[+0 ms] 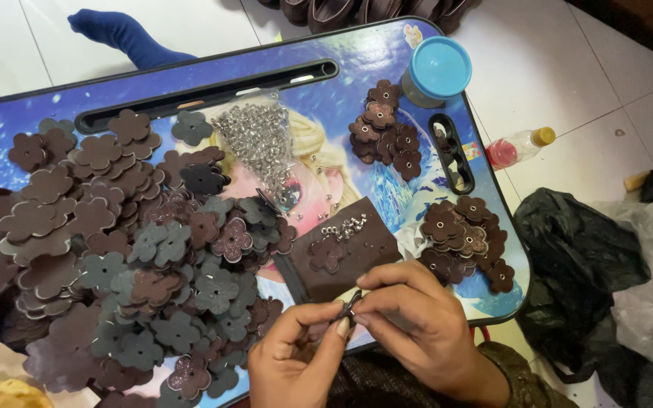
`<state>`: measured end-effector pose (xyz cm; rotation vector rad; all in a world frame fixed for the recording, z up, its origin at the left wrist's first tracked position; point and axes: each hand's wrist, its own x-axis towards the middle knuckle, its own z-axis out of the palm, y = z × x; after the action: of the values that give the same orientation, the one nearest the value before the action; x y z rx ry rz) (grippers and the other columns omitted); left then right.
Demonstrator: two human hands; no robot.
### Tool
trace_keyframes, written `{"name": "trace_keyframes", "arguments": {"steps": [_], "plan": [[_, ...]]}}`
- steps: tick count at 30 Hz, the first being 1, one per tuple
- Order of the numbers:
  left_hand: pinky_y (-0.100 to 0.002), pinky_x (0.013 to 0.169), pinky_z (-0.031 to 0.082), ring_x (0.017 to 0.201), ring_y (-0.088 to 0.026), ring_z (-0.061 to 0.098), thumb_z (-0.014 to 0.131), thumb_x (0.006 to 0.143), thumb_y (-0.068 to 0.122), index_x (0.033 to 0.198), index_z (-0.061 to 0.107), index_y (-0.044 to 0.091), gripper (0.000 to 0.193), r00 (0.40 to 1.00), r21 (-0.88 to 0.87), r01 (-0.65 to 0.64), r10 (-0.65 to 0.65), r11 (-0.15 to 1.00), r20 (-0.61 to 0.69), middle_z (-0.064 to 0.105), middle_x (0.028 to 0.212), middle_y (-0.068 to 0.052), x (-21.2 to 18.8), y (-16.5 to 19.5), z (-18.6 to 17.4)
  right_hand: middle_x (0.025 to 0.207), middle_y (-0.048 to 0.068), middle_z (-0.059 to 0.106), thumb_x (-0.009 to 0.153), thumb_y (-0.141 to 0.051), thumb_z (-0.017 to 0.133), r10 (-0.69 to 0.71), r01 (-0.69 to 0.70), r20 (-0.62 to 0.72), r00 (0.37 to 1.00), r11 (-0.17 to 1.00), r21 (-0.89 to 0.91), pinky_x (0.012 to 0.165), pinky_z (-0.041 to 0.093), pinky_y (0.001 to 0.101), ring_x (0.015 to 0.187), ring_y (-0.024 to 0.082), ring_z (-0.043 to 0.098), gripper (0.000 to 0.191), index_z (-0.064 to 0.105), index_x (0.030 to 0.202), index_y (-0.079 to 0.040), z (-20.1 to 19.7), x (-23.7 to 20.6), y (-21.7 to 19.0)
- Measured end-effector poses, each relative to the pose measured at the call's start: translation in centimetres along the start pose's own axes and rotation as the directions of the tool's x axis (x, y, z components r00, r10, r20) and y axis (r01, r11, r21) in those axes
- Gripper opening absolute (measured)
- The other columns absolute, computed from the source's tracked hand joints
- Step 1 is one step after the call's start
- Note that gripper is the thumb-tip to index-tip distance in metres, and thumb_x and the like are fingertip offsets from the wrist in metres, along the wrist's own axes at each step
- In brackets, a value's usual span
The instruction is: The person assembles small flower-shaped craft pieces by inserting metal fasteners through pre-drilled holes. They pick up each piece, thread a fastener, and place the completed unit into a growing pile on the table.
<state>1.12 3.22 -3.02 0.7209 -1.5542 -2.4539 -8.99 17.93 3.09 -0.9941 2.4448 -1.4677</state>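
Near the bottom edge of the view, the left hand and right hand meet fingertip to fingertip, both pinched on one small dark piece held just above the near rim of the table; what the piece is cannot be told, since the fingers cover most of it. It looks thin, light and slightly flexible, best held by its edges between thumb and forefinger, as shown; a loose pinch would likely let it slip. Just beyond the hands lies a dark brown leather pad bearing one flower cut-out and a few loose metal rivets. Farther out, a clear bag of rivets lies at centre. Left of it spreads a large heap of brown and grey flower cut-outs, overlapping and soft-looking. Two smaller stacks of riveted flowers sit to the right, near a blue-lidded jar. Open room is scarce: bare surface remains only around the pad. Off the right rim, on the tiled floor, lie a small bottle and black plastic bags.
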Motion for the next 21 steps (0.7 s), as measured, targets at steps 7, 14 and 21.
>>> {"name": "trace_keyframes", "arguments": {"steps": [7, 14, 21], "plan": [[-0.023, 0.061, 0.061, 0.076, -0.007, 0.080, 0.080, 0.084, 0.005, 0.100, 0.078, 0.007, 0.017, 0.933, 0.577, -0.337, 0.346, 0.744, 0.099, 0.083, 0.088, -0.006, 0.0, 2.4, 0.2, 0.101, 0.011, 0.072, 0.088, 0.005, 0.073, 0.277, -0.258, 0.020, 0.961, 0.865, 0.431, 0.085, 0.058, 0.0297, 0.096, 0.015, 0.071, 0.021, 0.064, 0.106, 0.000, 1.2, -1.4, 1.4], [-0.028, 0.072, 0.064, 0.080, -0.014, 0.081, 0.076, 0.078, -0.001, 0.127, 0.067, 0.006, 0.050, 0.983, 0.290, 0.135, -0.092, 0.947, -0.157, 0.084, 0.090, -0.011, 0.7, 3.3, 1.1, 0.106, 0.009, 0.073, 0.089, 0.006, 0.070, 0.430, -0.440, 0.141, 0.892, 0.753, 0.488, 0.086, 0.056, 0.0272, 0.099, 0.012, 0.070, 0.031, 0.063, 0.119, 0.002, 1.6, -1.7, 2.2], [-0.032, 0.082, 0.066, 0.095, -0.018, 0.076, 0.073, 0.082, -0.005, 0.132, 0.060, -0.003, 0.052, 0.993, 0.015, 0.091, -0.089, 0.996, -0.078, 0.078, 0.104, -0.015, 0.8, 1.3, 1.1, 0.108, 0.011, 0.071, 0.091, 0.009, 0.068, 0.401, -0.418, 0.169, 0.900, 0.688, 0.593, 0.090, 0.055, 0.0296, 0.102, 0.015, 0.069, 0.035, 0.061, 0.125, 0.005, 1.6, -1.9, 2.2]]}}
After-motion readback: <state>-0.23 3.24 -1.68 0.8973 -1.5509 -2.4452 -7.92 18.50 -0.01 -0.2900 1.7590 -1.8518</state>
